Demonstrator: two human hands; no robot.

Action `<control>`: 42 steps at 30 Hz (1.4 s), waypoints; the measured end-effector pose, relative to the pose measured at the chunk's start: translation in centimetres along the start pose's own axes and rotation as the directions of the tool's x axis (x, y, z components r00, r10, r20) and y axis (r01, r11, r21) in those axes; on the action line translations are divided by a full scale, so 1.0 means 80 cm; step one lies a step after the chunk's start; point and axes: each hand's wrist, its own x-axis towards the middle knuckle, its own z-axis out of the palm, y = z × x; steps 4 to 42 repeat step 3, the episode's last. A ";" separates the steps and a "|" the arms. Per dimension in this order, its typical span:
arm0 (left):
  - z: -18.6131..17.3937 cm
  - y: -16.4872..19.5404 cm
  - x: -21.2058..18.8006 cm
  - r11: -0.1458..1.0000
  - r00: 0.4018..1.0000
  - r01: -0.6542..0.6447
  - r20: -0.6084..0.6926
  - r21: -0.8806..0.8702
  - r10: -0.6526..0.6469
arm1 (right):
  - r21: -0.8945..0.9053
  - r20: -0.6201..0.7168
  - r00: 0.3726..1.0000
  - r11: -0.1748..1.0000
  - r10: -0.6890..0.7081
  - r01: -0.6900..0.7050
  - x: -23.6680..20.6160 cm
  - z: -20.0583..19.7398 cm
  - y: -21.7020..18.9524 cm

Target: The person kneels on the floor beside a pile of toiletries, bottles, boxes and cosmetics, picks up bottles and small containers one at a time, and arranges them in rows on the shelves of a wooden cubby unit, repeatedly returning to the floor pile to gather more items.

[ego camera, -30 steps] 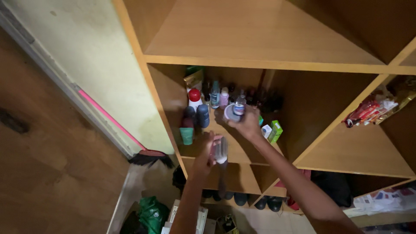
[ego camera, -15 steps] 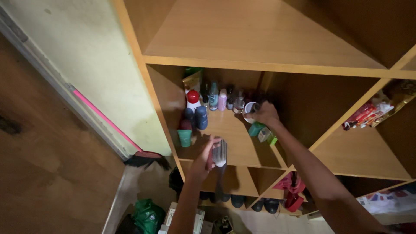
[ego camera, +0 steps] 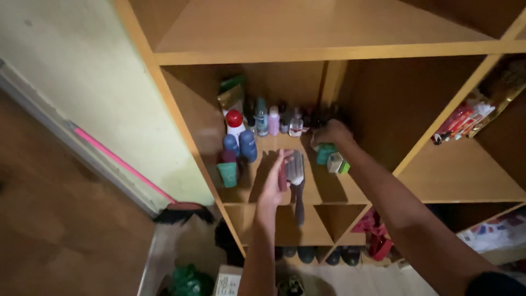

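My left hand (ego camera: 275, 181) grips a dark hairbrush (ego camera: 296, 181) with pale bristles, its handle hanging down in front of the wooden shelf (ego camera: 323, 191). My right hand (ego camera: 331, 133) reaches deep into the same compartment, its fingers closed over something small that I cannot make out, just above a teal box (ego camera: 326, 153) and a small green and white box (ego camera: 336, 163). Several small bottles (ego camera: 274, 120) stand along the back. At the left stand a red-capped white bottle (ego camera: 235, 126), two blue bottles (ego camera: 247, 146) and a teal cup (ego camera: 228, 174).
A broom with a pink handle (ego camera: 118, 163) leans on the pale wall at the left. Red packets (ego camera: 459, 121) lie in the compartment to the right. Shoes (ego camera: 307, 255) sit below the shelf, with a green bag (ego camera: 189, 280) and a carton (ego camera: 228, 283) on the floor.
My right hand has carried a small white-capped container from the front of the compartment to the back right. My left hand with the brush has barely moved.
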 end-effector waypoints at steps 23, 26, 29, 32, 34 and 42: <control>-0.005 0.001 -0.014 0.968 0.971 -0.236 0.026 -0.085 0.239 | -0.022 0.011 0.997 0.997 -0.074 0.075 0.010 0.000 0.013; -0.005 0.001 -0.014 0.968 0.971 -0.236 0.026 -0.085 0.239 | -0.022 0.011 0.997 0.997 -0.074 0.075 0.010 0.000 0.013; -0.005 0.001 -0.014 0.968 0.971 -0.236 0.026 -0.085 0.239 | -0.022 0.011 0.997 0.997 -0.074 0.075 0.010 0.000 0.013; -0.005 0.001 -0.014 0.968 0.971 -0.236 0.026 -0.085 0.239 | -0.022 0.011 0.997 0.997 -0.074 0.075 0.010 0.000 0.013; -0.005 0.001 -0.014 0.968 0.971 -0.236 0.026 -0.085 0.239 | -0.022 0.011 0.997 0.997 -0.074 0.075 0.010 0.000 0.013; -0.005 0.001 -0.014 0.968 0.971 -0.236 0.026 -0.085 0.239 | -0.022 0.011 0.997 0.997 -0.074 0.075 0.010 0.000 0.013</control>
